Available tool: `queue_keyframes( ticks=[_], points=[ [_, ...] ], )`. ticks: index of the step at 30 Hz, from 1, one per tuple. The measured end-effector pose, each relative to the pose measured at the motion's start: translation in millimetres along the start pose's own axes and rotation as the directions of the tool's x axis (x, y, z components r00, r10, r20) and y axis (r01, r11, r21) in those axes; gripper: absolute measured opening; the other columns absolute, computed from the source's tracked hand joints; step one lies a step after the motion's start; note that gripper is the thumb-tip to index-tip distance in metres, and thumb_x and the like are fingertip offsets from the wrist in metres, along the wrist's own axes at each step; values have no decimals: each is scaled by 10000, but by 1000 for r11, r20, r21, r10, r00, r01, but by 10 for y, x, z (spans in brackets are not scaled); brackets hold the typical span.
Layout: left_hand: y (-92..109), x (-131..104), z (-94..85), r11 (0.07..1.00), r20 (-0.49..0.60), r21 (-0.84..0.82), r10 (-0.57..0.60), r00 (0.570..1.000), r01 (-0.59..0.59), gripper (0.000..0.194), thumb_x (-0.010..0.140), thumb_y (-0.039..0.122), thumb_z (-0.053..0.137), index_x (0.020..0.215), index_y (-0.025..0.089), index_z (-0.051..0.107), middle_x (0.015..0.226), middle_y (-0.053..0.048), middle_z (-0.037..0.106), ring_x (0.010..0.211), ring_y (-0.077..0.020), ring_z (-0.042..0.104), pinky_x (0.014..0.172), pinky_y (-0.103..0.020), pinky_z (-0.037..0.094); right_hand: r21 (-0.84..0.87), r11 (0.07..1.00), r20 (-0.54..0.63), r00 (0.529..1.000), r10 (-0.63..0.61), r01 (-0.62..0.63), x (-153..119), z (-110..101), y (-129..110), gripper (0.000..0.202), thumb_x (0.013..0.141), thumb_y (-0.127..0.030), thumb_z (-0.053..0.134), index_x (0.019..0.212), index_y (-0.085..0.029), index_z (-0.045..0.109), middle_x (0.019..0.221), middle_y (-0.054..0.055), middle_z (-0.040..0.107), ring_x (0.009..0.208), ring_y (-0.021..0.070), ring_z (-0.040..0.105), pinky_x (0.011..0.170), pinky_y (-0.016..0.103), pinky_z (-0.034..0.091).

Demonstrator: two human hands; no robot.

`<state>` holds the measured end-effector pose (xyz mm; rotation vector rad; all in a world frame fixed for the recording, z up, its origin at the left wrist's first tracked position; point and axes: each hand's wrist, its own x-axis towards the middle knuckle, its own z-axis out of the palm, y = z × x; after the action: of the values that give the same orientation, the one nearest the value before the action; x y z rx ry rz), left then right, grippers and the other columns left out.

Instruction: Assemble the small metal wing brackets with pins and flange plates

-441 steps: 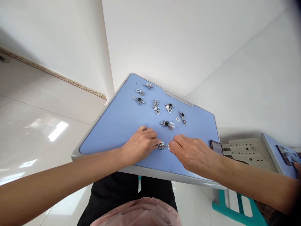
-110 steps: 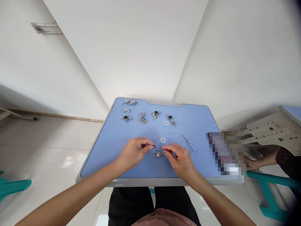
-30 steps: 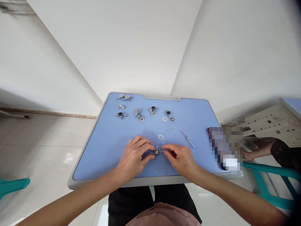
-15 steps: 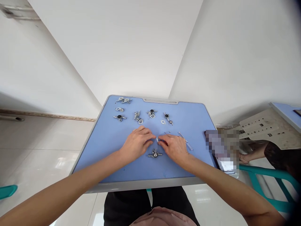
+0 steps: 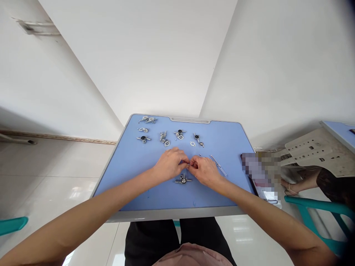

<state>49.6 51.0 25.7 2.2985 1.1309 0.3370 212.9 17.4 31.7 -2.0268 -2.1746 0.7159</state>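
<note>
At the middle of the blue desk my left hand [image 5: 171, 163] is closed, thumb and fingertips pinching a small metal plate [image 5: 189, 164] that is mostly hidden. My right hand [image 5: 205, 171] meets it there with fingertips pressed together; what they hold is too small and covered to make out. Just below the hands lies a metal valve body [image 5: 183, 180] with pipe stubs and a round, open centre. A screwdriver [image 5: 219, 165] with a clear handle rests to the right of my right hand. A tiny screw [image 5: 200, 154] lies beyond its knuckles.
Along the desk's [image 5: 133, 199] far half lie several valve parts, among them a black-centred valve [image 5: 143, 138], a cluster [image 5: 163, 136] and a flat ring plate [image 5: 192, 144]. A blurred-out phone-like object [image 5: 267, 195] lies at the right edge. A teal chair [image 5: 310, 203] and another person's leg are to the right.
My hands have drawn together, and the plate between them is now mostly covered. One of two tiny screws beyond my right hand no longer shows. The view has shifted slightly.
</note>
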Motion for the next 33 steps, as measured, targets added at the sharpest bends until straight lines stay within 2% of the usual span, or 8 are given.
queue_keyframes(
  ticks=[3,7,10,15,18,21,27,33],
  points=[
    [67,-65,-39,994,-6,-108,-36,999,36,131,837,212,600,775,225,714,802,-4,688,879,-206,569,717,-303,418,93,994,-39,997,-59,63,-110,-9,25,129,874,-270,584,760,-215,610,604,-54,593,542,101,462,545,248,265],
    [148,-227,-117,941,-108,-335,-93,990,52,160,806,281,590,690,220,681,730,3,648,772,-172,554,686,-281,413,331,924,-128,979,-157,191,-265,-86,38,102,857,-261,583,771,-219,619,573,-66,532,531,93,414,548,238,294],
    [182,-351,-167,788,-60,-588,-266,962,181,238,786,405,611,692,199,684,696,1,627,660,-142,500,643,-274,401,507,836,-131,978,-163,208,-324,-131,61,144,871,-317,566,803,-231,660,665,-45,580,580,98,440,546,232,327],
    [194,-491,-142,506,86,-791,-463,882,343,302,685,483,699,664,182,698,641,2,581,646,-130,450,630,-263,375,672,736,35,990,-135,77,-330,-69,72,202,870,-371,566,783,-209,649,677,-42,568,552,83,414,524,226,342],
    [202,-528,-102,424,107,-828,-522,846,367,299,645,477,729,659,179,713,674,-12,613,649,-129,453,638,-266,384,635,759,-50,988,-145,143,-353,-30,21,158,854,-342,583,817,-210,662,708,-35,587,596,89,454,551,225,360],
    [203,-542,-76,384,119,-847,-537,835,367,300,636,476,743,655,178,716,687,-20,632,660,-133,476,657,-272,398,605,778,-94,986,-139,168,-377,-35,-23,162,857,-336,572,805,-214,666,700,-36,587,566,83,435,528,222,350],
    [150,-548,-44,382,155,-839,-513,844,387,327,651,500,730,695,176,731,740,-37,660,682,-143,496,672,-292,406,706,699,-41,991,-124,116,-313,-62,-10,208,852,-364,569,768,-191,648,700,-21,584,632,107,496,568,233,407],
    [117,-547,-36,401,174,-823,-496,851,402,328,660,506,715,679,178,716,706,-22,636,675,-141,475,659,-291,390,697,711,-10,992,-124,96,-265,-35,-24,205,859,-358,564,772,-194,651,703,-26,600,630,105,512,586,238,421]
  ],
)
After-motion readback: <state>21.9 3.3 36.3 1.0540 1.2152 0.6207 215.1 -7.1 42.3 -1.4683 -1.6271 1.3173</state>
